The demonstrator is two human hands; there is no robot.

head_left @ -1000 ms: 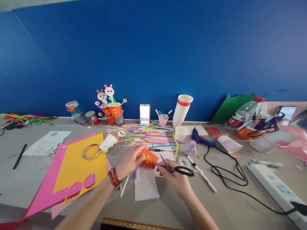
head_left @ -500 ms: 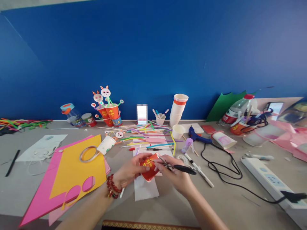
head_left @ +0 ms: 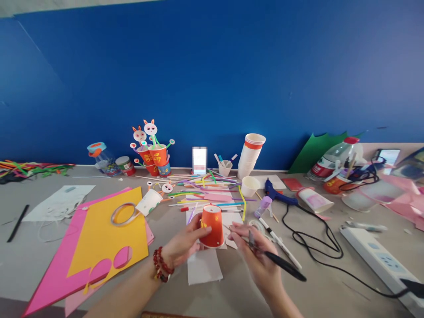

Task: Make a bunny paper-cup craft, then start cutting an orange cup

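A red paper cup with yellow lettering stands upside down in my left hand, whose thumb lies along its side. Small dark or pale marks show on the cup's base and side; whether they are holes I cannot tell. Just right of the cup, my right hand is closed round a pair of scissors by the blade end, the black handle pointing down to the right. The thin tip faces the cup, a small gap apart. Beneath the hands lies a white paper piece.
Pink and yellow sheets with a tape roll lie left. Rabbit-topped cups stand by the blue wall. Straws and pens are strewn behind the cup. A stack of paper cups, glue gun, its cord and a power strip lie right.
The cup has turned from tilted to upside down, its base now up. My right hand has moved right with the scissors, away from the cup. The view has shifted slightly.
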